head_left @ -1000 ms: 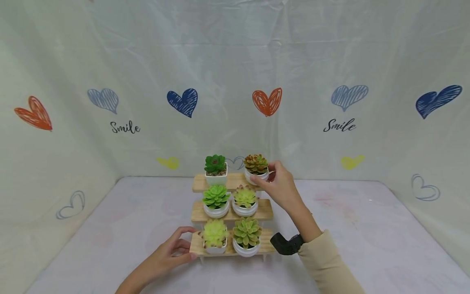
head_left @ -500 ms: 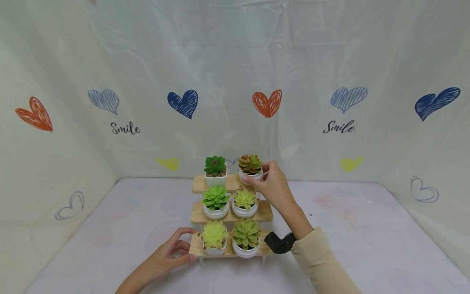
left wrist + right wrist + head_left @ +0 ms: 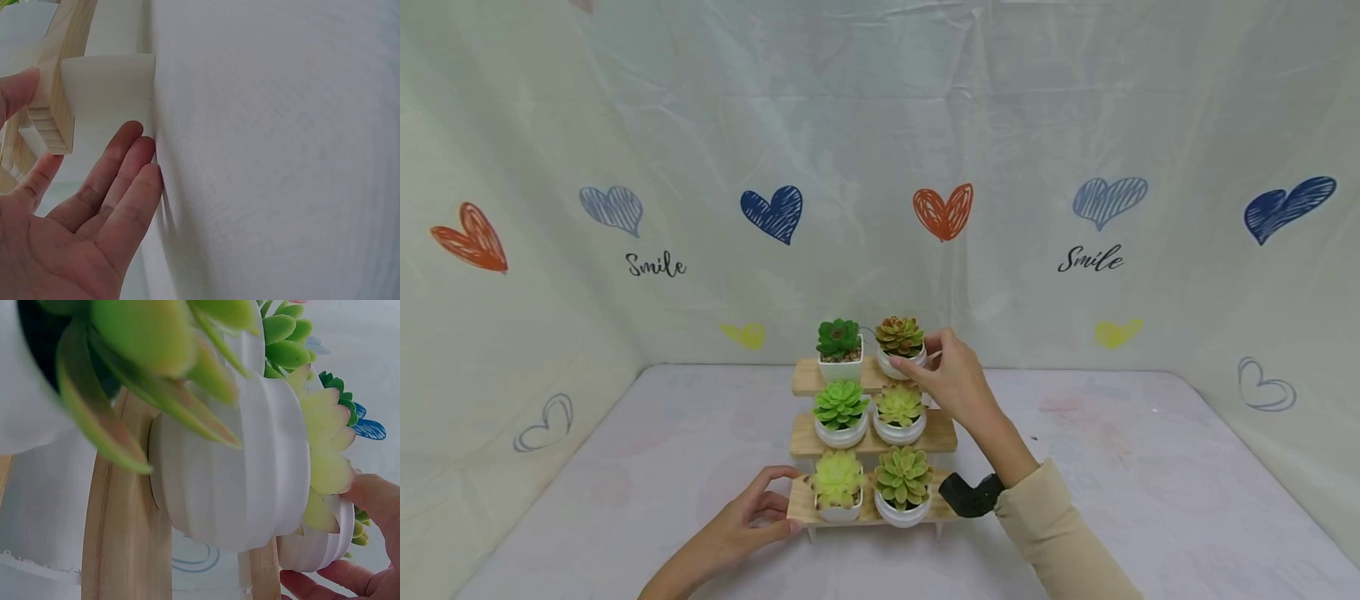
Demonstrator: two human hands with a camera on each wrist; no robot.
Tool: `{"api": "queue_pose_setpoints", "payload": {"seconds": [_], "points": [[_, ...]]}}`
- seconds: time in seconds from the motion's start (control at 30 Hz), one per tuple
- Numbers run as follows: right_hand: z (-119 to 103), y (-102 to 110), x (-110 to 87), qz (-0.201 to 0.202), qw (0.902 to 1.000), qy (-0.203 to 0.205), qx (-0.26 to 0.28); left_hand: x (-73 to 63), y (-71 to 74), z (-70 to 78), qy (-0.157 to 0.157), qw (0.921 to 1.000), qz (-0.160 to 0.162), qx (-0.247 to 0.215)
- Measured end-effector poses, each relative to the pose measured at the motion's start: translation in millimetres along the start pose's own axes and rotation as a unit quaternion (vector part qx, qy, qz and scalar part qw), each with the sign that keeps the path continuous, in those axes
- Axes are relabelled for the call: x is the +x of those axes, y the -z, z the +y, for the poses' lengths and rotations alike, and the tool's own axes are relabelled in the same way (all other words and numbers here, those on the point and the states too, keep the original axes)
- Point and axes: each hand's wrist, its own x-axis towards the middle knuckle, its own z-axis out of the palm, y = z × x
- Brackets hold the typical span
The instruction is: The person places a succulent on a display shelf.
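Observation:
A three-tier wooden plant stand (image 3: 802, 498) holds small potted succulents, two on each tier. On the top tier, my right hand (image 3: 958, 379) grips the white round pot of a reddish-brown and green succulent (image 3: 900, 337) between thumb and fingers. The right wrist view shows the fingers around that pot (image 3: 312, 551). To its left sits a dark green succulent (image 3: 838, 340) in a square white pot. My left hand (image 3: 752, 515) pinches the left end of the lowest shelf (image 3: 59, 103), thumb and index finger on opposite edges; the other fingers extend under it beside the white leg (image 3: 109, 81).
Bright green (image 3: 841, 404) and pale yellow-green (image 3: 900, 406) succulents fill the middle tier. On the bottom one are a yellow-green (image 3: 837, 482) and a green (image 3: 903, 479) succulent. Behind the white table (image 3: 1075, 467) hangs a pale curtain (image 3: 865, 125) printed with hearts.
My right hand has slid left along the top tier with the reddish-brown succulent, which now sits closer to the dark green one. The left hand has stayed at the bottom shelf's end.

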Motion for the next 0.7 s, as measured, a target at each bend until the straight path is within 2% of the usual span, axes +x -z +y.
{"api": "queue_pose_setpoints", "payload": {"seconds": [0.3,0.5,0.63,0.7], "points": [[-0.7,0.9,-3.8,0.01,0.9999,0.006,-0.013,0.3,-1.0,0.6,0.015,0.9998,-0.003,0.009],[0.3,4.6,-6.3,0.002,0.9999,0.011,-0.008,1.5,-0.4,1.5,-0.008,1.0,0.001,0.0],[4.8,10.8,-10.9,-0.009,0.9995,0.03,-0.007,1.5,-0.2,3.4,-0.006,1.0,0.003,0.002],[7.9,15.0,-15.8,-0.011,0.9988,0.046,-0.013,1.4,0.3,6.3,0.007,0.9998,0.009,0.018]]}}
